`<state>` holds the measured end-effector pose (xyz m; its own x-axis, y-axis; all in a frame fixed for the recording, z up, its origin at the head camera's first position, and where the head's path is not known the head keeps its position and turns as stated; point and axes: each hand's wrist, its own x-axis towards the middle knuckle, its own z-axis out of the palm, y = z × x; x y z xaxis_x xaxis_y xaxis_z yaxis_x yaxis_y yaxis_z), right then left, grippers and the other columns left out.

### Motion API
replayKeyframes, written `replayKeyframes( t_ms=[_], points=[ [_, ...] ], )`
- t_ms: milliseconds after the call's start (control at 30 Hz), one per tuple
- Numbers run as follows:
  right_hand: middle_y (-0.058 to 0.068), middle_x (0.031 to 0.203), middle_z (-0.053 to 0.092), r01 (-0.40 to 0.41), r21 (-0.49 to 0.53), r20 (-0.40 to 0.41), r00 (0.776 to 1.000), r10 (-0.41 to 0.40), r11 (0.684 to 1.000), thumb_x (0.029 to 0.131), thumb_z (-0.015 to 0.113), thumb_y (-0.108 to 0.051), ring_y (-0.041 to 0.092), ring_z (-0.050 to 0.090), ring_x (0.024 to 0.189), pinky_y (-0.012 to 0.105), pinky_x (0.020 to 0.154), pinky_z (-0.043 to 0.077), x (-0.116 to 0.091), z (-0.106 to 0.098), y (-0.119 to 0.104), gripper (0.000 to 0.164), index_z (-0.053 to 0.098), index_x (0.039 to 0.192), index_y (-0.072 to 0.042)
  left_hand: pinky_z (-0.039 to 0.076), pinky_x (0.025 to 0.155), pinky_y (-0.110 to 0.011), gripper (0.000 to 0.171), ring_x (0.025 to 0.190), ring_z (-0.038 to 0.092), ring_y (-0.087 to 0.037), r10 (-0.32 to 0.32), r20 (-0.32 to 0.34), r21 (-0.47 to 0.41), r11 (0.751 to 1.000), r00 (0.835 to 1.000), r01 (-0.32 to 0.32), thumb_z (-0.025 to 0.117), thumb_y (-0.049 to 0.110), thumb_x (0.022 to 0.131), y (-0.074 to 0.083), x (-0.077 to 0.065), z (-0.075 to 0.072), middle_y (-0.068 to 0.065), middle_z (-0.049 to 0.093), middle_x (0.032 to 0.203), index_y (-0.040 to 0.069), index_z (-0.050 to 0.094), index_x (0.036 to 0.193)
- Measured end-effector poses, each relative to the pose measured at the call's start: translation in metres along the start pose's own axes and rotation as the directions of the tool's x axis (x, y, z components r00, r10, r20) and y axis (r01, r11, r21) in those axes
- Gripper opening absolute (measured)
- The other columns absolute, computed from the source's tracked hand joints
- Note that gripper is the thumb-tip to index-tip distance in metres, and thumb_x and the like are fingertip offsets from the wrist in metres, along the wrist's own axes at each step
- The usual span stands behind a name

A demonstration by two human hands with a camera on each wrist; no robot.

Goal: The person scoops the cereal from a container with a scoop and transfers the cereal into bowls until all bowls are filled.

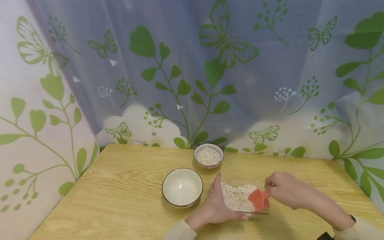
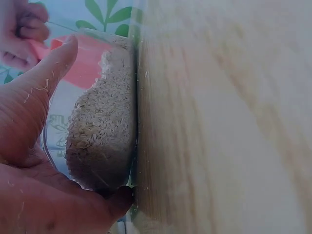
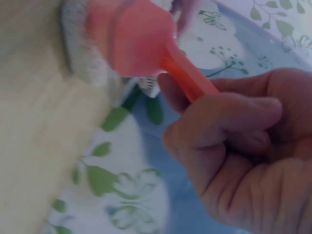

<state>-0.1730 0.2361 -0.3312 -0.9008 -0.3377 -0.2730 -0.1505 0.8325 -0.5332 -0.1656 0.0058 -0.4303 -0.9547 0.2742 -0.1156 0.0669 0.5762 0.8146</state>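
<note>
A clear rectangular container (image 1: pixel 255 216) of rolled oats (image 1: pixel 237 196) stands on the table, right of centre. My left hand (image 1: pixel 217 207) holds its left end, thumb along the near side and fingers round the end wall. In the left wrist view, oats (image 2: pixel 105 117) lie heaped against the clear wall. With curled fingers, my right hand (image 1: pixel 285 190) grips the handle of a red scoop (image 1: pixel 258 199). The scoop's head is down in the oats at the container's right end. The right wrist view shows the scoop (image 3: pixel 141 41) tilted, its handle pinched between thumb and fingers.
Left of the container sits an empty cream bowl (image 1: pixel 182 187) with a dark rim. Behind, a small patterned bowl (image 1: pixel 208 156) holds oats. A curtain (image 1: pixel 240 83) with leaves and butterflies hangs along the back edge of the wooden table (image 1: pixel 120 193).
</note>
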Motion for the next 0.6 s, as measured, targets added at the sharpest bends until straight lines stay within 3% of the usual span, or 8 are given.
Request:
replayKeyframes(
  t_ms=[100, 200, 300, 367, 600],
  points=[
    [0.003, 0.076, 0.058, -0.049, 0.141, 0.022, 0.999, 0.046, 0.989, 0.102, 0.046, -0.012, 0.009, 0.027, 0.044, 0.02, 0.042, 0.031, 0.0, 0.005, 0.013, 0.026, 0.069, 0.093, -0.004, 0.039, 0.116, -0.063, 0.151, 0.151, 0.032, -0.046, -0.001, 0.004, -0.015, 1.0, 1.0, 0.001, 0.098, 0.051, 0.058, 0.0, 0.0, -0.001, -0.028, 0.026, 0.165, 0.017, -0.003, 0.165],
    [-0.001, 0.074, 0.054, -0.052, 0.264, 0.037, 0.998, 0.044, 0.963, 0.105, 0.047, -0.017, 0.008, 0.024, 0.044, 0.019, 0.041, 0.029, -0.001, 0.014, 0.029, 0.028, 0.069, 0.108, -0.001, 0.04, 0.116, -0.062, 0.151, 0.151, 0.033, -0.044, -0.003, 0.008, -0.022, 1.0, 1.0, 0.003, 0.098, 0.052, 0.059, 0.0, 0.0, 0.0, -0.027, 0.028, 0.164, 0.016, -0.003, 0.165],
    [-0.006, 0.062, 0.037, -0.022, 0.363, 0.042, 0.999, 0.008, 0.931, 0.107, 0.046, -0.02, 0.006, 0.023, 0.044, 0.017, 0.042, 0.028, 0.0, 0.027, 0.041, 0.029, 0.067, 0.11, 0.0, 0.04, 0.116, -0.061, 0.149, 0.15, 0.035, -0.043, -0.002, 0.009, -0.02, 1.0, 1.0, 0.002, 0.097, 0.052, 0.06, 0.0, 0.0, -0.001, -0.026, 0.031, 0.163, 0.016, -0.001, 0.165],
    [-0.007, 0.061, 0.031, -0.004, 0.386, 0.027, 1.0, -0.007, 0.923, 0.108, 0.048, -0.023, 0.006, 0.025, 0.044, 0.017, 0.042, 0.029, 0.001, 0.036, 0.046, 0.029, 0.067, 0.11, -0.001, 0.04, 0.116, -0.061, 0.148, 0.149, 0.036, -0.044, -0.003, 0.014, -0.023, 1.0, 1.0, 0.003, 0.097, 0.052, 0.06, 0.0, 0.0, -0.002, -0.027, 0.031, 0.163, 0.016, -0.001, 0.165],
    [-0.002, 0.072, 0.048, 0.122, 0.306, -0.054, 0.992, -0.111, 0.944, 0.108, 0.05, -0.027, 0.005, 0.035, 0.056, 0.025, 0.05, 0.034, 0.006, 0.045, 0.043, 0.031, 0.065, 0.097, -0.003, 0.04, 0.116, -0.061, 0.147, 0.149, 0.036, -0.044, 0.007, 0.023, -0.041, 0.999, 1.0, -0.006, 0.097, 0.052, 0.061, -0.001, 0.003, -0.002, -0.028, 0.031, 0.163, 0.016, 0.0, 0.165]
  ],
)
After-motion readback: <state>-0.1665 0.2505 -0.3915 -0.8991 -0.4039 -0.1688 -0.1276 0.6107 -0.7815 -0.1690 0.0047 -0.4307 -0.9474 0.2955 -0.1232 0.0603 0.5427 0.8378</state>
